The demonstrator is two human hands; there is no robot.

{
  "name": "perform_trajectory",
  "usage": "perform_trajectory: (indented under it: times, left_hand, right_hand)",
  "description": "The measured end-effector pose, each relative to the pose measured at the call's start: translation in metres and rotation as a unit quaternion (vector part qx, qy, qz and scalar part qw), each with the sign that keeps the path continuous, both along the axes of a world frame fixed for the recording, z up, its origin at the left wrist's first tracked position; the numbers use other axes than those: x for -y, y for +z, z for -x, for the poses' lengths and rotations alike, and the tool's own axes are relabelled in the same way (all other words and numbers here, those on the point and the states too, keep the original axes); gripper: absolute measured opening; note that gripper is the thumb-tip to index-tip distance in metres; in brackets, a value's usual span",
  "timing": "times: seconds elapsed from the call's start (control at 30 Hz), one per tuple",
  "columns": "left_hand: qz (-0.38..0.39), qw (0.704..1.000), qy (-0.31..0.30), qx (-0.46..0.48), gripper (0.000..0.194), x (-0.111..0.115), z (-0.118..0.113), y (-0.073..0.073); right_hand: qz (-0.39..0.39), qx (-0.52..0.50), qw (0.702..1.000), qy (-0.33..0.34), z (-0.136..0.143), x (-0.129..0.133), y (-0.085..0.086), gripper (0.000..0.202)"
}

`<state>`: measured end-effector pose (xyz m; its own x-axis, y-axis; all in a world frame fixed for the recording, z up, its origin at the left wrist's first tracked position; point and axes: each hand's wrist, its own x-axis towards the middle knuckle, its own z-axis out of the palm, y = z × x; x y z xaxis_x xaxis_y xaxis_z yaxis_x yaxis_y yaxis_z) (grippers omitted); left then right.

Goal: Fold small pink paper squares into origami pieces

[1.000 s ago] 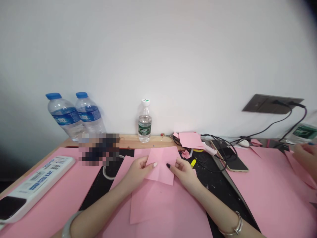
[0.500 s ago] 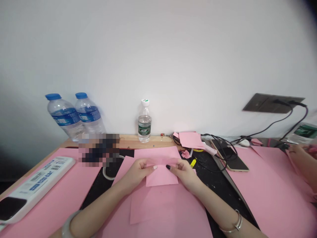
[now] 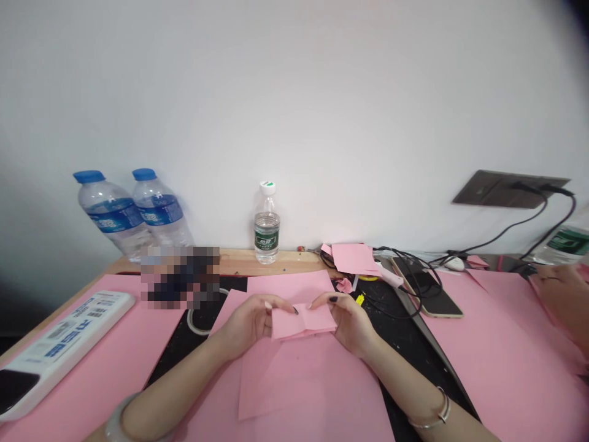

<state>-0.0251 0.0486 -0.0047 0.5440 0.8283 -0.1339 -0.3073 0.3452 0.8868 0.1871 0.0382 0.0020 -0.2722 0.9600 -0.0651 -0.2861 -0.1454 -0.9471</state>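
Observation:
Between my two hands is a small pink paper (image 3: 304,320), folded over with a crease down its middle. My left hand (image 3: 251,325) grips its left side, fingers laid along the upper edge. On the other side my right hand (image 3: 353,324) holds the right end, with the forefinger bent over the top. Both hands are closed on the paper, and some fingertips are hidden behind it. Beneath them lie larger pink sheets (image 3: 313,393), stacked on a black surface.
Two blue-capped bottles (image 3: 159,212) and a small water bottle (image 3: 267,233) stand by the wall. Right of my hands are cut pink papers (image 3: 352,258), black cables (image 3: 414,307) and a phone (image 3: 427,288). A white boxed device (image 3: 69,350) lies left. Another person's hand (image 3: 564,298) is far right.
The small paper has been folded over and now looks shorter, its lower edge higher. My fingers have shifted from thumbs in front to forefingers along the top.

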Motion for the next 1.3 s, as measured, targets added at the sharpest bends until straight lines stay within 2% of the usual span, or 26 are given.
perform_trajectory:
  times: [0.13,0.33,0.47,0.57,0.67,0.7,0.77,0.83,0.9,1.07,1.3]
  left_hand:
    - [-0.08,0.986,0.067,-0.127,0.017,0.003,-0.008,0.004]
    - [-0.061,0.989,0.032,-0.129,0.028,0.008,-0.012,0.006]
    - [-0.06,0.989,0.016,-0.137,0.03,0.008,-0.01,0.006]
    - [-0.066,0.988,0.003,-0.143,0.033,0.008,-0.011,0.006]
    - [-0.066,0.986,0.017,-0.149,0.039,0.008,-0.013,0.007]
    - [-0.062,0.986,0.024,-0.152,0.042,0.009,-0.014,0.007]
    - [-0.052,0.986,0.03,-0.154,0.043,0.01,-0.016,0.008]
    - [-0.048,0.987,0.039,-0.148,0.04,0.011,-0.016,0.009]
    - [-0.048,0.987,0.055,-0.14,0.038,0.011,-0.016,0.01]
    - [-0.034,0.989,0.072,-0.127,0.038,0.009,-0.014,0.01]
    - [-0.018,0.993,0.061,-0.098,0.034,0.01,-0.012,0.009]
  right_hand:
    - [-0.029,0.056,0.998,-0.025,0.005,0.001,0.0,0.01]
    - [-0.038,0.153,0.987,-0.002,0.01,0.003,-0.005,0.036]
    - [-0.063,0.206,0.977,-0.01,0.009,0.004,-0.008,0.035]
    - [-0.11,0.283,0.952,-0.035,0.008,0.008,-0.006,0.031]
    - [-0.178,0.358,0.915,-0.062,0.007,0.012,-0.003,0.031]
    - [-0.189,0.362,0.91,-0.064,0.008,0.013,-0.002,0.032]
    - [-0.173,0.322,0.929,-0.058,0.009,0.014,-0.001,0.032]
    - [-0.122,0.237,0.962,-0.059,0.01,0.012,-0.001,0.026]
    - [-0.078,0.158,0.982,-0.072,0.009,0.008,-0.003,0.021]
    - [-0.062,0.135,0.987,-0.059,0.006,0.001,-0.006,0.034]
    - [-0.042,0.139,0.987,-0.069,0.006,0.002,-0.004,0.033]
